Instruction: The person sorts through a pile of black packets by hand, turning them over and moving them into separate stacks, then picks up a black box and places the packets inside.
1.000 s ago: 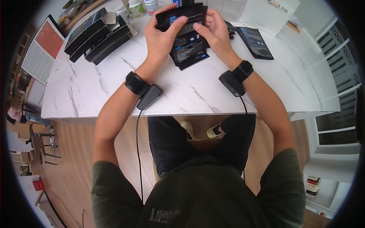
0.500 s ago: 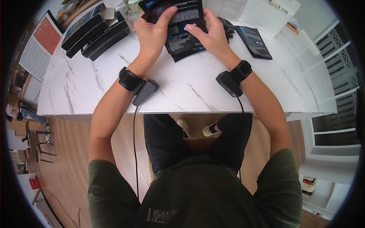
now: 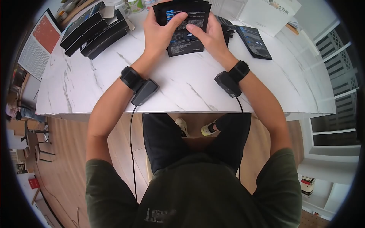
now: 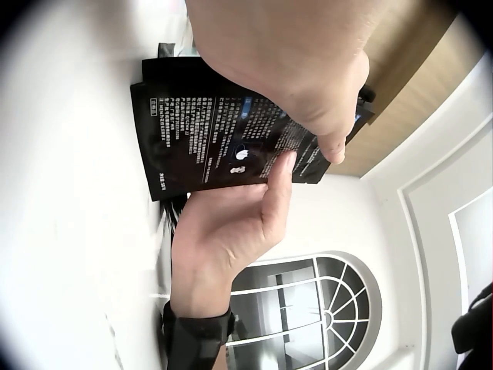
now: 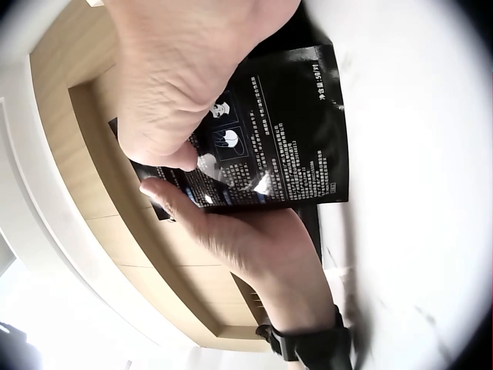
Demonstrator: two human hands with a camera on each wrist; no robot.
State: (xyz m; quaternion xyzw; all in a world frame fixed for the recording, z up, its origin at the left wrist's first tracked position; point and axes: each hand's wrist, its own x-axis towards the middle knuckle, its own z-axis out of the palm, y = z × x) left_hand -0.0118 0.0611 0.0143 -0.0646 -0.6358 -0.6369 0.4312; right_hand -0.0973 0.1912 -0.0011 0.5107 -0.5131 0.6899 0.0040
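Note:
Both hands grip a small stack of flat black packets [image 3: 186, 45] printed with white and blue text, raised over the far part of the table. The left hand [image 3: 156, 37] holds the left side, its thumb lying across the front face. On the opposite side is the right hand [image 3: 215, 38], thumb also pressed to the front. The fingers behind the stack are mostly hidden. In the left wrist view the front packet [image 4: 192, 146] shows small pictures and lines of print, and the lower edges nearly line up. The right wrist view shows a glossy reflection on the packet [image 5: 300, 127].
More black packets [image 3: 254, 42] lie on the marbled table [image 3: 190, 87] to the right, some partly behind the right hand. Long black boxes [image 3: 104, 40] are at the left. Bottles [image 3: 135, 5] stand at the back, with a white bag [image 3: 266, 17] at the back right.
The packets, slanted and staggered at their lower ends earlier, now sit straighter and more evenly stacked. The left hand swung left with the stack, then came back toward the right hand.

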